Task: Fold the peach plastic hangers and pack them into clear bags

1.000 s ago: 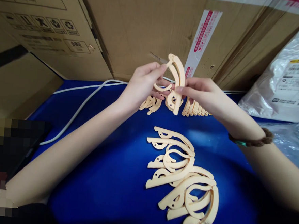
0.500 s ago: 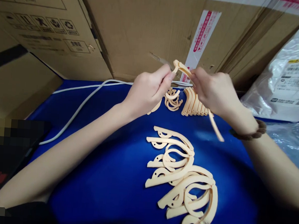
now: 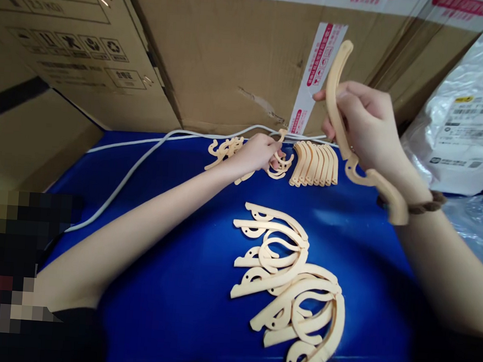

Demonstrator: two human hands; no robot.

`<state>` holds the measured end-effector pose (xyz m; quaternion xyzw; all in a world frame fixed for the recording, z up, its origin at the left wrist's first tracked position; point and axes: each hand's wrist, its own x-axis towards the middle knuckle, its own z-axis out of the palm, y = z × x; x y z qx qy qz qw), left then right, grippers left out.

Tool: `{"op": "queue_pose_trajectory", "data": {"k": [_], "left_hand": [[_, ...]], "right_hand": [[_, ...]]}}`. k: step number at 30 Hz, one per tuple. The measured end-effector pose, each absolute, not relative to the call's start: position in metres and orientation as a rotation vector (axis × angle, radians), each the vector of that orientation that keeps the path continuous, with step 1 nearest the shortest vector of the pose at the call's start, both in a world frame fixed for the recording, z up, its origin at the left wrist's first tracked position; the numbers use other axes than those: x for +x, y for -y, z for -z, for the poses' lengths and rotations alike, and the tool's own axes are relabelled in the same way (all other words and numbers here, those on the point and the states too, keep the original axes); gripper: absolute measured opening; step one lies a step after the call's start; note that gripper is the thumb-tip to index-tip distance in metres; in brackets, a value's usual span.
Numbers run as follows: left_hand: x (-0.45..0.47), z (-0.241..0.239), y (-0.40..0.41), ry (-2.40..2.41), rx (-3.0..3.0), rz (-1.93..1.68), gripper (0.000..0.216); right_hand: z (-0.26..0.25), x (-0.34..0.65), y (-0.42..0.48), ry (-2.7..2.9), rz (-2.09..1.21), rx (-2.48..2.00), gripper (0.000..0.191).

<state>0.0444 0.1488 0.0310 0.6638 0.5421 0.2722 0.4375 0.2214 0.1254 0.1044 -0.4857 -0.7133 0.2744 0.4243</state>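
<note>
Head view shows the right hand [image 3: 368,115] pinching a long bent piece [image 3: 332,93] nearly upright at upper right, while the left hand [image 3: 263,151], lower and to its left, has its fingers pinching a small hook [image 3: 283,134].

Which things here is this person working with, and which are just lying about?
Seemingly worked with:
right hand, holding a linked cream piece
left hand, pinching a small cream piece
row of cream pieces
nearer cream cluster

Seemingly lying about:
white cable
cardboard boxes
wrapped package
</note>
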Motion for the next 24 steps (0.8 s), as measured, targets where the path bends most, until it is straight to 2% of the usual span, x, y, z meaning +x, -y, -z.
{"op": "queue_pose_trajectory", "data": {"k": [7,14,17,20,22,24], "left_hand": [[0.063,-0.017,-0.160,-1.507,1.898,-0.713,0.040],[0.057,-0.014,-0.156,-1.684,2.163,-0.721,0.037],[0.052,-0.021,-0.150,-1.500,2.064,-0.807,0.054],[0.044,-0.038,-0.141,-1.115,1.674,-0.809,0.069],[0.036,-0.053,-0.134,-0.974,1.515,-0.818,0.055],[0.027,-0.066,-0.128,-0.929,1.415,-0.876,0.034]], "right_hand": [[-0.102,0.220,-0.121,1.815,-0.779,-1.113,0.023],[-0.095,0.221,-0.139,1.753,-0.756,-1.052,0.016],[-0.089,0.221,-0.149,1.588,-0.805,-0.893,0.003],[-0.087,0.224,-0.155,1.452,-0.762,-0.749,0.021],[-0.089,0.229,-0.156,1.436,-0.723,-0.731,0.030],[-0.091,0.233,-0.155,1.521,-0.656,-0.805,0.030]]}}
